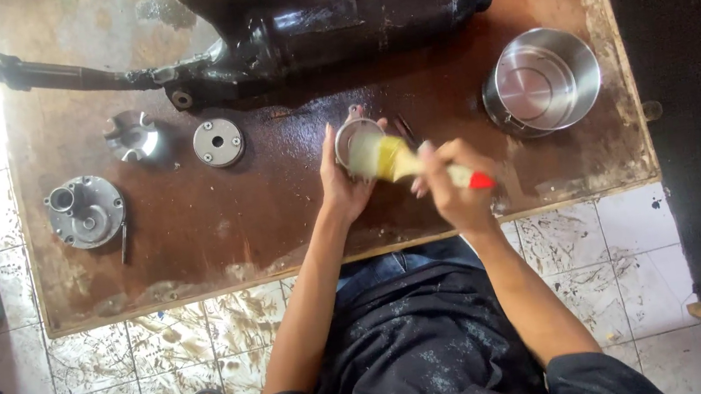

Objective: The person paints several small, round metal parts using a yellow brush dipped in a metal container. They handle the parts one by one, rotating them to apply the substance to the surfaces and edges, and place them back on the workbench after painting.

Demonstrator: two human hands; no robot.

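Person seated at a stained wooden table, both hands over its near edge. Left hand is wrapped around a small round metal part, fingers closed on its rim, the part tilted up toward the other hand. Right hand is closed around the handle of a paintbrush, red handle tip poking out just behind the knuckles, yellowish bristles pressed against the face of the part. Hazards, as judged: the table looks oily and wet, so the part may be slick; a firm stroke could twist it out of the left hand's hold and drop it off the near edge onto the tiled floor. Bristle flick could spatter the dark apron below the hands. Just beyond the brush hand stands a shiny steel pot; a wide backstroke of the elbow could knock it. Beyond the left hand lies a long black exhaust pipe; well to its outer side, a metal disc, a finned piece and a round grey cover.
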